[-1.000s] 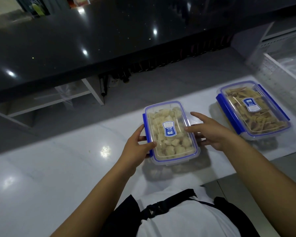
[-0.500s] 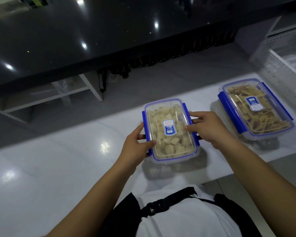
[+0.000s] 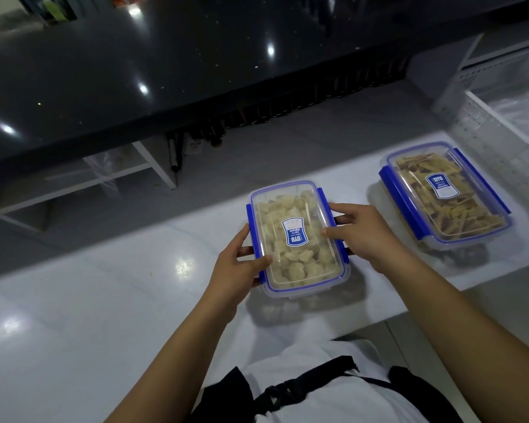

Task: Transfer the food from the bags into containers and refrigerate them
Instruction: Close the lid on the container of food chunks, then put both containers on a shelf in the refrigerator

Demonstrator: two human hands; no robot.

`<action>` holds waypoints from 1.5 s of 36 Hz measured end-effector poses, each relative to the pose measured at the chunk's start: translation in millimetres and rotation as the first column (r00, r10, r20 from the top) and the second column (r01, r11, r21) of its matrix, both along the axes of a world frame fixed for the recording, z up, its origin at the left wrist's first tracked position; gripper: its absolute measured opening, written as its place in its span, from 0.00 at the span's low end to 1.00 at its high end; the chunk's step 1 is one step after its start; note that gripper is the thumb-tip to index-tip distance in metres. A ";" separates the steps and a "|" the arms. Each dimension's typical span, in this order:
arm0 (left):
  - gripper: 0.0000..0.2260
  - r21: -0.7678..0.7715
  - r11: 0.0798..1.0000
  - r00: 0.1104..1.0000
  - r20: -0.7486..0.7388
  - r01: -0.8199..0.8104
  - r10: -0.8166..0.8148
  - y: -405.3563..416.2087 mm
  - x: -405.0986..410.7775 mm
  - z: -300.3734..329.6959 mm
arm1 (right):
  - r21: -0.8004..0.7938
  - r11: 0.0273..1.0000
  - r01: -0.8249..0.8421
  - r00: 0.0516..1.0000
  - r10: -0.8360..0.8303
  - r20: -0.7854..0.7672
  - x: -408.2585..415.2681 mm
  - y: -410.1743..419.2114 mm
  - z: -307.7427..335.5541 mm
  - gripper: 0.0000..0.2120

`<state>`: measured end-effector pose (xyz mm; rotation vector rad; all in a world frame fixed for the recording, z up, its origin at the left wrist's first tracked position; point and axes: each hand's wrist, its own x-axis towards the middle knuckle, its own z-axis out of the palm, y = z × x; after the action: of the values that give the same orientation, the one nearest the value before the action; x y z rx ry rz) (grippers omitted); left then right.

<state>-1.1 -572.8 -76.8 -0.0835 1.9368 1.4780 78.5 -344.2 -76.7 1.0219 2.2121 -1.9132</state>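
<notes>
Right hand [image 3: 367, 236] closed in, container [image 3: 297, 236] between hands

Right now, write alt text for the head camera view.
A person's left hand and right hand grip the long sides of a lidded clear container of pale food chunks on a white counter. A second lidded container of yellowish strips sits to its right.

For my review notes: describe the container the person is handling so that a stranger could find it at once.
On the white counter, near its front edge, stand two clear lidded containers with blue clips. The handled container is the nearer, left one, held between the left hand and right hand. It holds pale chunks, while the far container holds yellowish strips.
</notes>
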 end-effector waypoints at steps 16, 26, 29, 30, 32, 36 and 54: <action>0.22 0.052 0.995 0.982 0.169 0.080 -0.088 -4.3 -15.6 -0.9 | -0.124 0.986 0.114 0.993 -0.110 0.042 16.7 -7.8 -0.4 0.19; 0.21 0.177 0.951 0.942 0.179 0.254 -0.285 -28.5 -10.8 3.2 | -0.239 0.894 0.380 0.925 -0.372 0.078 57.4 -73.5 32.1 0.13; 0.24 0.258 0.879 0.885 0.140 0.401 -0.444 -48.1 -5.6 13.1 | -0.289 0.827 0.482 0.866 -0.500 0.012 96.3 -105.5 45.6 0.15; 0.27 0.288 0.846 0.858 0.125 0.449 -0.498 -53.4 -2.1 16.2 | -0.305 0.803 0.513 0.842 -0.540 -0.005 110.4 -116.3 49.5 0.15; 0.30 0.338 0.777 0.800 0.103 0.531 -0.591 -59.7 8.8 20.3 | -0.333 0.754 0.567 0.795 -0.607 -0.021 139.1 -139.3 57.1 0.14; 0.31 0.444 0.617 0.647 0.104 0.649 -0.755 -55.6 38.9 21.1 | -0.336 0.641 0.690 0.672 -0.740 -0.031 196.5 -181.8 71.5 0.19; 0.37 0.487 0.231 0.201 0.114 0.843 -0.973 82.9 245.8 30.4 | -0.434 0.229 0.871 0.182 -0.972 -0.149 427.2 -201.4 65.5 0.26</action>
<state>244.7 -489.9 -46.4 0.7898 0.9217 0.7376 505.7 -545.6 -11.2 2.5731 1.2313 -2.9397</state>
